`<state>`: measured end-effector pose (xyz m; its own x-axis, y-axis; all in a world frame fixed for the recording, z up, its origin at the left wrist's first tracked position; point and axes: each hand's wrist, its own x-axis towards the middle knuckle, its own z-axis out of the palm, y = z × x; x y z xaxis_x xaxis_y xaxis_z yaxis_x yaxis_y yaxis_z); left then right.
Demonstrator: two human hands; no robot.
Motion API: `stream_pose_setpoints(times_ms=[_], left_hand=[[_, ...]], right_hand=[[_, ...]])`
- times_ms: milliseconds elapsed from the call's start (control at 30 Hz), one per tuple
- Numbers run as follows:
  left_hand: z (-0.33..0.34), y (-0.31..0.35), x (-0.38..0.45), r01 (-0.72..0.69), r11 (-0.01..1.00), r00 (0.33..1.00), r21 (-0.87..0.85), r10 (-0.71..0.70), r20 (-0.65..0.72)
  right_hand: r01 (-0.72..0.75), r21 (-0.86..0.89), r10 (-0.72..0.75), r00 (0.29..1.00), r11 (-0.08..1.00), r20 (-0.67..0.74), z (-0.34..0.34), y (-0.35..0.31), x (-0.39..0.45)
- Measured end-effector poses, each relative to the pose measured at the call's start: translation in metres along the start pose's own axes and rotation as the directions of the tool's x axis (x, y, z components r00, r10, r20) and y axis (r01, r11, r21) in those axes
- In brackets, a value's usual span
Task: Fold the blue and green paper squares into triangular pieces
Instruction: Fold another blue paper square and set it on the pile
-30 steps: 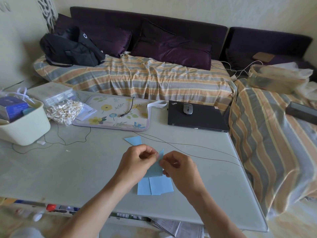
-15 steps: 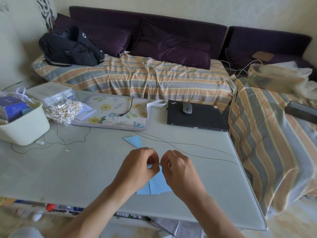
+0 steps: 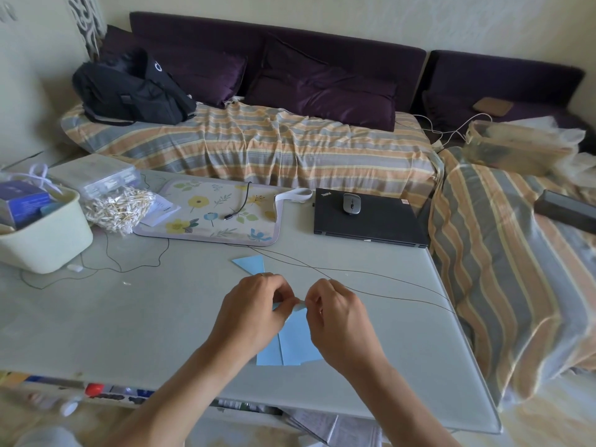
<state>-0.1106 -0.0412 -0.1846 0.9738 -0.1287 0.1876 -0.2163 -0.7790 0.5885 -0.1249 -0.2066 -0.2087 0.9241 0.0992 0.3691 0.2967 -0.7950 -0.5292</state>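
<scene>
Paper, blue, is the item under handling: we find one small blue piece pinched between the two hands, raised a little above the worktop. The left hand grips its left end with curled fingers and thumb; the right hand pinches its right end in the same way. The two hands sit close together, fingertips nearly meeting over the piece. How far the piece is folded we cannot tell, since the fingers cover most of it.

Directly beneath the hands, and partly hidden by them, lies a stack of blue paper squares flat on the worktop, its near edge showing between the two wrists. Just beyond the left hand, apart from it, a folded blue triangle lies flat on the worktop.

A thin dark cable runs across the worktop just past the right hand's knuckles. Farther out beyond the left hand we note a floral mat with a short black lead lying on it. Beyond the right hand sits a closed black laptop with a grey mouse resting on its lid. Well off to the left of the left hand stand a cream tub, a bag of cotton swabs and a clear plastic box. Behind the worktop a sofa with a striped cover carries a black bag.
</scene>
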Motion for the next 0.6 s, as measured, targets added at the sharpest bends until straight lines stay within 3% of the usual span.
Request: stream_pose_setpoints(times_ms=[267,600], left_hand=[[0.0015,-0.0026,-0.0004,-0.043,0.999,0.998,-0.027,0.045,0.050],[-0.0004,-0.0038,0.0015,0.006,0.992,0.997,-0.123,0.004,0.079]], right_hand=[[0.042,0.075,-0.047,0.997,0.996,0.058,0.0026,0.0029,-0.0006],[0.037,0.180,-0.051,0.996,0.983,0.075,0.0000,0.0043,0.0006]])
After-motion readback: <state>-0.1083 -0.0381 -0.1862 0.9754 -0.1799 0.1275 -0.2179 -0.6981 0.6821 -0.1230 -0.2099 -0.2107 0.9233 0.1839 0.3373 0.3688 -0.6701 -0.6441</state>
